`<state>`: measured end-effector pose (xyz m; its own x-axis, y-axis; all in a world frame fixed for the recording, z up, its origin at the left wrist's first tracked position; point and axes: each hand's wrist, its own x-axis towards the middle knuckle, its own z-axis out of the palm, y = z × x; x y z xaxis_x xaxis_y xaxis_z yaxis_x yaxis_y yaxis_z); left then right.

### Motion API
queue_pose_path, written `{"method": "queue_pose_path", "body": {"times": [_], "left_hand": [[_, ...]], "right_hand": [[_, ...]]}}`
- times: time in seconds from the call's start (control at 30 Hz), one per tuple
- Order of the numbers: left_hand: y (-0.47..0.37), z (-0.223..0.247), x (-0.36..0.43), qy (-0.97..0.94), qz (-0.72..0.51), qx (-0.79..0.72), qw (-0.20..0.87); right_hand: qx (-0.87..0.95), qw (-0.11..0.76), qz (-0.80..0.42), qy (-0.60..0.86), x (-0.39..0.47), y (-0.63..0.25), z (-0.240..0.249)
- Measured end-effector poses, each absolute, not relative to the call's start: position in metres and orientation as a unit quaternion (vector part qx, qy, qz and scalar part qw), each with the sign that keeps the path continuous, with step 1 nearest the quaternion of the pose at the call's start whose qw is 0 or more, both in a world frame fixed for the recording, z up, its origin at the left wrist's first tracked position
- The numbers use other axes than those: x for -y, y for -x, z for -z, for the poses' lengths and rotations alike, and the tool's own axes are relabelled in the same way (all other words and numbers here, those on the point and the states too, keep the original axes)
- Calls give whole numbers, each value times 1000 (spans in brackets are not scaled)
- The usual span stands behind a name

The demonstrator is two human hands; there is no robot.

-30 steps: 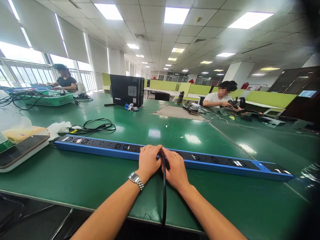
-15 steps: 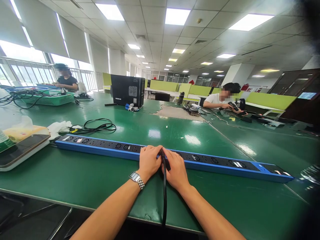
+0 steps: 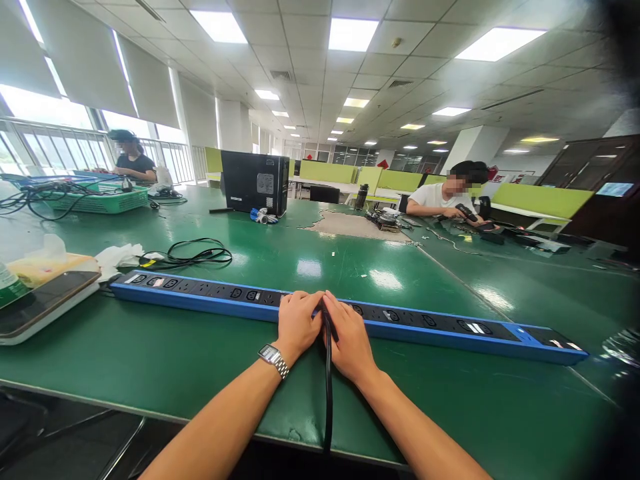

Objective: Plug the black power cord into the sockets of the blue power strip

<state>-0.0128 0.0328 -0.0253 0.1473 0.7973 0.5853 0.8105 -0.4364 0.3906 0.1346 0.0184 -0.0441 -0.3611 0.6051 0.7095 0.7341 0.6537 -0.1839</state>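
Note:
A long blue and black power strip [image 3: 200, 303] lies across the green table, its row of sockets facing up. At its middle my left hand [image 3: 297, 323] and my right hand [image 3: 351, 339] meet, fingertips together over the strip. Between them is the plug end of a thick black power cord [image 3: 329, 393], mostly covered by my fingers. Both hands are closed around that plug, pressed close to the sockets. The cord hangs toward me and over the table's near edge. Whether the plug sits inside a socket is hidden.
To the left lie a phone [image 3: 47, 303], tissues [image 3: 120, 259] and a coiled black cable [image 3: 195, 252]. Farther back stand a green basket [image 3: 107, 200] and a black computer case [image 3: 255, 183]. One person [image 3: 445, 197] works at the far right, another [image 3: 133, 163] at the far left.
My hands stay at the same spot on the strip; the right hand has shifted very slightly left. The person at the right has lowered their head and hands a little.

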Motion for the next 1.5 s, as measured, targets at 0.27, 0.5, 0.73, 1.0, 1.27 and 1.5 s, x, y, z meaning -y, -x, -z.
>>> {"method": "queue_pose_path", "body": {"times": [0.27,0.5,0.73,1.0,1.27,1.5], "left_hand": [[13,26,-33,758,378,531,14],[12,24,-32,753,395,526,8],[11,23,-32,753,391,528,16],[12,22,-31,765,355,537,26],[14,23,-31,770,369,520,17],[16,28,-36,769,370,521,18]], "right_hand": [[816,412,83,397,-20,-135,44],[815,421,82,390,-25,-136,48],[810,422,82,399,-26,-135,48],[808,401,104,420,-23,-134,43],[792,415,92,438,-24,-135,47],[764,412,88,488,-29,-140,58]]}}
